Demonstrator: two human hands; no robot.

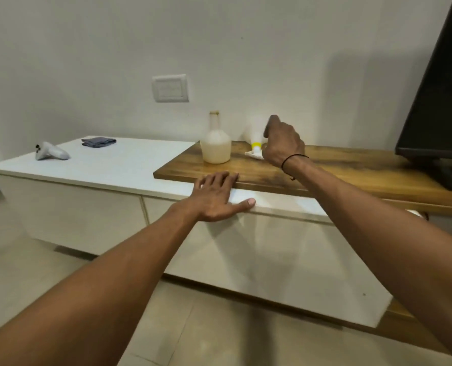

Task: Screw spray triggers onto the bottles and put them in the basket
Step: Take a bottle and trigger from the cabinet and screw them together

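A pale translucent bottle (pixel 216 143) with a narrow open neck stands upright on the wooden shelf (pixel 351 170), near its left end. Just right of it lies a white spray trigger with a yellow collar (pixel 255 148), close to the wall. My right hand (pixel 283 143) is over the trigger with its fingers curled down at it; whether they hold it is hidden by the hand. My left hand (pixel 217 199) rests flat on the front edge of the white cabinet top (pixel 114 165), fingers straight. No basket is in view.
A grey-white game controller (pixel 50 151) and a folded dark grey cloth (pixel 98 141) lie at the far left of the cabinet top. A black television (pixel 441 96) on a stand fills the right end of the shelf. A wall switch plate (pixel 170 88) sits above.
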